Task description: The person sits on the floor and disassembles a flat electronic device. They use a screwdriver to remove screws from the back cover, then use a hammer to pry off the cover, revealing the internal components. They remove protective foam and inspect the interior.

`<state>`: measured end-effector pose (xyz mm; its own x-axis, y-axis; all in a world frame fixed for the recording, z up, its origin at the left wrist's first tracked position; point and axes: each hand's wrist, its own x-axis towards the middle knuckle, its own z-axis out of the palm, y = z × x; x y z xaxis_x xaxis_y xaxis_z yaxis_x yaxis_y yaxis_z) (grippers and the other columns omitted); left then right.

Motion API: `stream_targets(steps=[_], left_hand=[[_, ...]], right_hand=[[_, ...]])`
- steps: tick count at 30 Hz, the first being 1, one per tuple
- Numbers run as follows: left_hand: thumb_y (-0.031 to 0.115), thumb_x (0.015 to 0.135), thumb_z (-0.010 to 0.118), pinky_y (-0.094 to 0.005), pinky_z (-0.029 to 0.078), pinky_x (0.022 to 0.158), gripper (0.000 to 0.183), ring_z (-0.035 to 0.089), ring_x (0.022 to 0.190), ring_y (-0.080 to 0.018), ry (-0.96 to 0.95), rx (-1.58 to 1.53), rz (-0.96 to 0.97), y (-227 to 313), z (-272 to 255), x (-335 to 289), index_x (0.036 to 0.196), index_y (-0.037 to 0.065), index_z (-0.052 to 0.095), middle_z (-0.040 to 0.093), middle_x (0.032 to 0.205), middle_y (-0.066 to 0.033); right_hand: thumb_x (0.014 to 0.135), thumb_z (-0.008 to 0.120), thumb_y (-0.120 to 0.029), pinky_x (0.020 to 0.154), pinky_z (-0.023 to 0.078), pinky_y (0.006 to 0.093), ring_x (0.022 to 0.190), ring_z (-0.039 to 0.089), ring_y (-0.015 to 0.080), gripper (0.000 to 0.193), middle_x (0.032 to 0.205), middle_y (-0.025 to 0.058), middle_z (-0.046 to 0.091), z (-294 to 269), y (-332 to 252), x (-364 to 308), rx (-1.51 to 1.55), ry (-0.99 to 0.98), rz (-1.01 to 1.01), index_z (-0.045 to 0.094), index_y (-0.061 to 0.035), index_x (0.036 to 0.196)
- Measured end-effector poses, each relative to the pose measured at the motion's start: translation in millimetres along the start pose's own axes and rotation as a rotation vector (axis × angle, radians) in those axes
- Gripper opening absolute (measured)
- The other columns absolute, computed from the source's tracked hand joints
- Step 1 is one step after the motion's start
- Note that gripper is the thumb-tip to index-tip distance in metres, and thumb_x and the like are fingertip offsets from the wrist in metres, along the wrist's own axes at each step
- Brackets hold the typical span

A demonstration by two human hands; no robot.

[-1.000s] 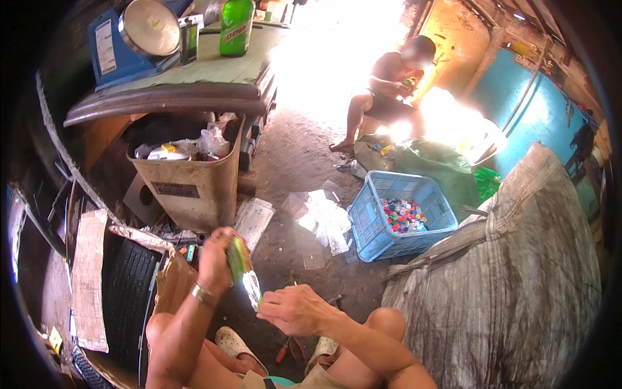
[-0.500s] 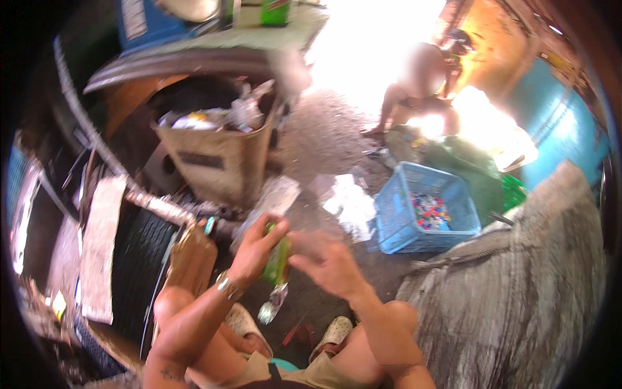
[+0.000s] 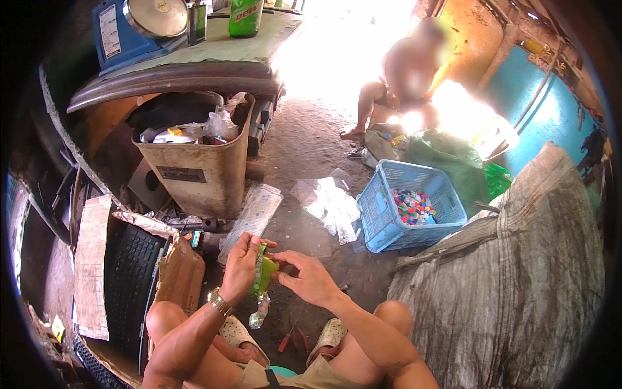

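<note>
A crushed clear plastic bottle (image 3: 258,312) with a bright green label (image 3: 262,275) hangs neck-down between my knees, its upper part hidden by fingers. My left hand (image 3: 242,266), with a metal watch on its wrist, is closed around it from the left. From the right, my right hand (image 3: 306,277) pinches the edge of the green label between thumb and fingers. Below them, red-handled pliers (image 3: 293,338) lie on the ground between my feet.
A blue crate (image 3: 414,238) of coloured bottle caps stands ahead right, beside a large grey sack (image 3: 499,292). Clear plastic scraps (image 3: 334,207) lie left of it. A full bin (image 3: 194,170) and a carton with black keyboards (image 3: 129,272) are leftward. Another person (image 3: 408,68) sits farther off.
My right hand has come in from beside the bottle and now grips its green label. The bottle has shifted slightly left in view as the head view turned.
</note>
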<state>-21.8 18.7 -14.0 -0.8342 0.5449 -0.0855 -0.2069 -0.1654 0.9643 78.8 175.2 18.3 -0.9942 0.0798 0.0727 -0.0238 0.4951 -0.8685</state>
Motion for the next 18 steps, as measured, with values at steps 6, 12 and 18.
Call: stream_targets(steps=[6,12,18], left_hand=[[0.028,0.11,0.042,-0.0293,0.053,0.079,0.03,0.064,0.085,-0.012,0.064,0.064,0.052,-1,-7,7,0.105,0.003,0.057,0.07,0.099,-0.0068],[0.028,0.106,0.05,-0.0296,0.055,0.052,0.027,0.064,0.063,-0.0152,0.262,-0.003,-0.041,28,-35,35,0.107,0.001,0.05,0.069,0.09,-0.0122],[0.008,0.098,0.064,-0.026,0.047,0.079,0.013,0.063,0.088,-0.0137,0.758,0.091,0.849,122,-76,151,0.104,0.0,0.055,0.066,0.099,-0.0063]], right_hand=[[0.087,0.068,-0.008,0.064,0.057,0.0272,0.079,0.067,0.0125,0.025,0.09,0.0069,0.07,-10,9,-1,0.381,0.175,0.222,0.066,-0.0018,0.111],[0.09,0.06,-0.002,0.067,0.063,0.0364,0.091,0.068,0.0206,0.026,0.107,0.011,0.064,-70,12,1,0.847,0.508,0.047,0.06,-0.0014,0.116],[0.091,0.061,-0.007,0.068,0.062,0.0389,0.095,0.068,0.0217,0.027,0.11,0.0091,0.064,-102,16,-8,0.944,0.631,0.024,0.059,-0.0035,0.118]])
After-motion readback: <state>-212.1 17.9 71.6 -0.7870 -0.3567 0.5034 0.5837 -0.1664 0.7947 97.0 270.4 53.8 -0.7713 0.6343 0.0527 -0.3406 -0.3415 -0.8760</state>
